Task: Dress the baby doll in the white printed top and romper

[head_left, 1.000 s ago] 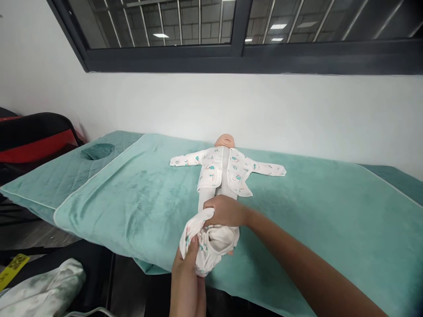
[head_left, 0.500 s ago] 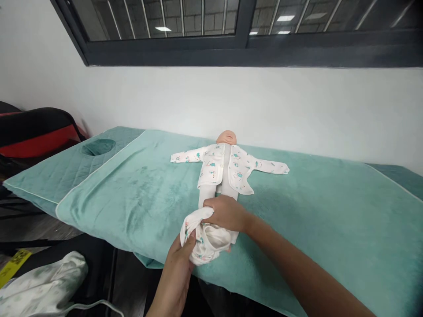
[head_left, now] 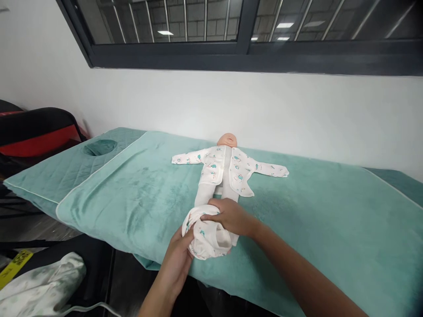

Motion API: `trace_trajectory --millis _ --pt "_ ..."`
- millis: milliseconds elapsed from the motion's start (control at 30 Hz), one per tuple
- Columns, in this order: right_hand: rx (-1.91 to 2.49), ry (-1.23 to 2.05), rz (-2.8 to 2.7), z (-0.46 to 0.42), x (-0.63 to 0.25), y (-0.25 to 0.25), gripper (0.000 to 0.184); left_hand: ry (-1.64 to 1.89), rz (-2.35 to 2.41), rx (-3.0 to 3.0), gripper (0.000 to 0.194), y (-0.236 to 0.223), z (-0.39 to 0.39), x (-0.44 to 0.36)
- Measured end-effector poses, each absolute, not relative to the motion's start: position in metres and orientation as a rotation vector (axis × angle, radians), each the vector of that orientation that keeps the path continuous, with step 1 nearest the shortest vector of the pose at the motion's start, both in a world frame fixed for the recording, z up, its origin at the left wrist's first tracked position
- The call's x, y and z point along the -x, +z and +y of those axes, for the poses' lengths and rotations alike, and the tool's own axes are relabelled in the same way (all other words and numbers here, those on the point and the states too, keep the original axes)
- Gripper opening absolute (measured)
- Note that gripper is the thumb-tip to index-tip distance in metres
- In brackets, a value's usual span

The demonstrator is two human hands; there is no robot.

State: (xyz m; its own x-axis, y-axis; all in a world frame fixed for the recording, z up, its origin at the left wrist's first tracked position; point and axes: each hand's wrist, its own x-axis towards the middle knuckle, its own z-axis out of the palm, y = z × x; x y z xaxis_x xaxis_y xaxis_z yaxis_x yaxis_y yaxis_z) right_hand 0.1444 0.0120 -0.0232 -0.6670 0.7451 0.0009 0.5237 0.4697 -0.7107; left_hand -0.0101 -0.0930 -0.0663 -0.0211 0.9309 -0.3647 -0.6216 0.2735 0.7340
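A baby doll [head_left: 228, 140] lies on its back on the green bed cover, head toward the wall. It wears a white printed jacket [head_left: 211, 166], open down the front with both sleeves spread out. Bunched around the doll's lower legs are white printed baby pants [head_left: 208, 244]. My left hand [head_left: 178, 253] grips the near left side of the bunched pants, thumb on top. With fingers closed, my right hand [head_left: 231, 215] pinches their upper edge over the doll's legs. The doll's feet are mostly hidden by the cloth.
The massage bed [head_left: 330, 229] has a face hole [head_left: 100, 147] at its left end. A red and black chair [head_left: 39, 136] stands at far left. Lower left, a pale patterned cloth [head_left: 46, 281] lies on a dark seat. The wall [head_left: 185, 101] rises behind the bed.
Both hands have shifted slightly with the pants. The waist opening has been turned and drawn further around the doll's left-side leg, which has tilted a little to the left.
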Motion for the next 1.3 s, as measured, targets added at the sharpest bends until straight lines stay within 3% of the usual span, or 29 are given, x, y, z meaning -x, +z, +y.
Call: trace_trajectory --millis 133,367,533,800,1033,1200,1300 --pt "1.116 1.156 -2.216 0.008 -0.144 -0.017 0.038 1.263 0.956 -0.624 0.058 -0.065 -0.071 0.027" --pt "1.171 1.341 -2.05 0.012 -0.15 -0.016 0.036 1.194 1.175 -1.033 0.032 -0.054 -0.029 0.046" --pt "1.059 1.504 -2.066 0.016 -0.155 -0.015 0.046 1.351 1.215 -0.997 0.03 -0.058 -0.032 0.04" --pt "1.335 1.07 -2.063 0.014 -0.141 -0.028 0.01 1.254 1.16 -0.918 0.031 -0.058 -0.043 0.044" --pt "1.352 1.029 -2.023 0.019 -0.138 -0.031 0.009 1.279 1.314 -0.924 0.021 -0.047 -0.02 0.04" --pt "1.294 1.256 -1.849 0.026 -0.143 -0.034 0.03 1.273 1.115 -0.876 0.021 -0.052 -0.005 0.047" --pt "1.281 1.361 -1.793 0.03 -0.147 -0.037 0.032 1.248 0.959 -0.879 0.015 -0.053 -0.001 0.057"
